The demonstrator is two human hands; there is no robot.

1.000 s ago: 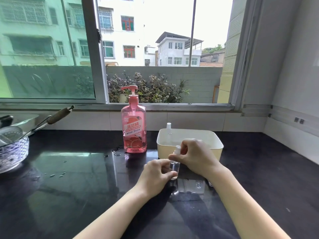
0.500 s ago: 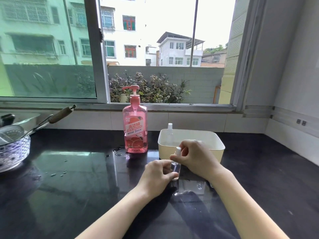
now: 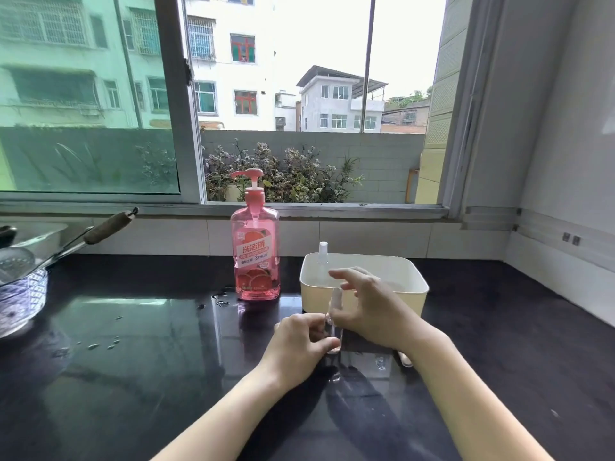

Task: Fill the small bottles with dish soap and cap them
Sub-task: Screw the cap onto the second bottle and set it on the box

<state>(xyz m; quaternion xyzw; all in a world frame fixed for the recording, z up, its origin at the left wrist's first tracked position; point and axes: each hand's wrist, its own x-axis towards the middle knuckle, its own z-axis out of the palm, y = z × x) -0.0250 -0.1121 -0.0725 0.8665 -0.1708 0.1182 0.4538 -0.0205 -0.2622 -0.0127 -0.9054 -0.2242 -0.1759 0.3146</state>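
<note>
Small bottle (image 3: 333, 331) upright on counter, pinched by left hand (image 3: 299, 344); right hand (image 3: 372, 311) loose at cap.

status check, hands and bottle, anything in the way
Left hand grips small clear bottle upright on counter. Right hand at its cap, fingers loose. Pink soap bottle stands clear, behind left.

Count on the counter: two small bottles, one soap pump, one tub.

One small clear bottle (image 3: 333, 322) just in front of the cream tub (image 3: 364, 296), a second capped bottle (image 3: 322, 257) standing inside that tub; one pink dish soap bottle (image 3: 255, 251) left of the tub; two hands; one patterned bowl (image 3: 20, 299) far left of it.
</note>
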